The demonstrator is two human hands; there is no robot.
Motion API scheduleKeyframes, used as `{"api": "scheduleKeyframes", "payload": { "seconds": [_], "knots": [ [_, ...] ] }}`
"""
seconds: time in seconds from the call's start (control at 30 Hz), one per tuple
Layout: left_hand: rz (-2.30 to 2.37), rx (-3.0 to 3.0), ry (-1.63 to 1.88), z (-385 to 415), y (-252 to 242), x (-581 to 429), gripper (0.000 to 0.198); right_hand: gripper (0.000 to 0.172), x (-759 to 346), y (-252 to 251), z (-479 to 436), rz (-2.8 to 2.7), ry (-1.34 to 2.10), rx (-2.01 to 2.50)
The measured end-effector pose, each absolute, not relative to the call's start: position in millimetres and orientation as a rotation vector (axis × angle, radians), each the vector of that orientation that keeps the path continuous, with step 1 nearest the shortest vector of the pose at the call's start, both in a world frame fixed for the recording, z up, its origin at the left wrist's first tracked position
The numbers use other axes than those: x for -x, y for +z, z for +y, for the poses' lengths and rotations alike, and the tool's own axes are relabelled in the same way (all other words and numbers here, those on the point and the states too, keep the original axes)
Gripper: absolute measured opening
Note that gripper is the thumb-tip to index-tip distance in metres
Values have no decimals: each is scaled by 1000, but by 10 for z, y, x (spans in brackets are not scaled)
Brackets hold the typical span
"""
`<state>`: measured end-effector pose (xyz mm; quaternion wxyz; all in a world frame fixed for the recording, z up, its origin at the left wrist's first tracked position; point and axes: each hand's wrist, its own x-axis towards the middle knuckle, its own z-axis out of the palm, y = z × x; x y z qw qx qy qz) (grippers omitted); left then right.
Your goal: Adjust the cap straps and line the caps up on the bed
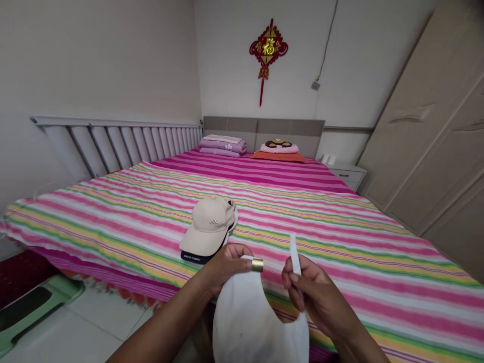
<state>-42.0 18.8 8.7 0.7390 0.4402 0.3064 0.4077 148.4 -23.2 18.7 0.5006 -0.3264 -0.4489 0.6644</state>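
Note:
A white cap point(249, 317) hangs between my two hands at the bed's near edge, its back opening facing up. My left hand point(230, 264) pinches one side of that opening, beside a gold-coloured metal buckle point(257, 265). Between the fingers of my right hand point(310, 287) is the cap's loose white strap point(294, 249), its free end pointing upward, apart from the buckle. Just beyond my left hand, a beige cap point(209, 222) with a small logo lies on top of other caps; a dark brim with white lettering point(192, 257) shows underneath.
A striped sheet point(378, 242) covers the bed. Folded purple bedding point(223, 146) and a pink pillow point(280, 147) lie by the headboard point(264, 128). A green stool point(45, 307) stands at lower left, a white nightstand point(350, 174) at the far right, and large beige panels point(427, 116) along the right.

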Motion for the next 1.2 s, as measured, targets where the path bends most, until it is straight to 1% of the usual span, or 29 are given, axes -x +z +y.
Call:
{"api": "scheduleKeyframes", "payload": {
  "seconds": [0.2,0.37,0.5,0.53,0.67,0.73,0.8,0.9,1.07,1.2],
  "knots": [
    [653,-1041,860,199,51,401,26,27,-1303,253,-191,-1316,1554,979],
    [656,-1135,886,179,40,384,24,27,-1223,227,-174,-1224,1566,983],
    [561,-1384,1012,150,56,373,37,26,-1194,217,-176,-1113,1597,876],
    [588,-1490,1050,144,64,370,36,26,-1185,213,-179,-1100,1600,862],
    [746,-1864,1192,117,95,356,21,24,-1147,197,-192,-1095,1592,861],
    [721,-1901,1228,100,86,347,21,24,-1134,197,-197,-1110,1585,865],
    [704,-1817,1241,81,60,332,23,24,-1125,203,-198,-1122,1584,863],
    [696,-1504,1237,54,32,295,24,25,-1122,214,-202,-1109,1571,872],
    [544,-958,1102,45,61,253,23,27,-1147,241,-226,-1086,1554,859],
    [445,-746,1052,79,41,259,23,31,-1191,276,-248,-1055,1482,859]
  ]
}}
